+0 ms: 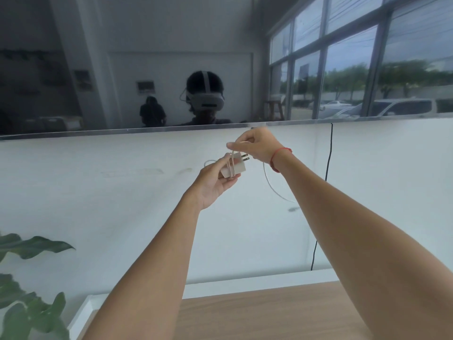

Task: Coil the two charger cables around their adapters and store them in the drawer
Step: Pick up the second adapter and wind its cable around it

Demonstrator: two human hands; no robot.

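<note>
The left hand [215, 182] grips the white adapter [234, 166], palm up; the right hand [259, 144] pinches its white cable [267, 180] above, both arms outstretched.

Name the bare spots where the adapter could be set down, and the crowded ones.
Bare: the wooden top, from the white ledge forward. Crowded: where the left hand holds the adapter and the right hand pinches its white cable; plant leaves at the left edge.

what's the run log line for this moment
step: coiling cable on adapter | left hand: grips adapter | right hand: pinches cable above it | wraps: some on, tail hangs loose
</note>
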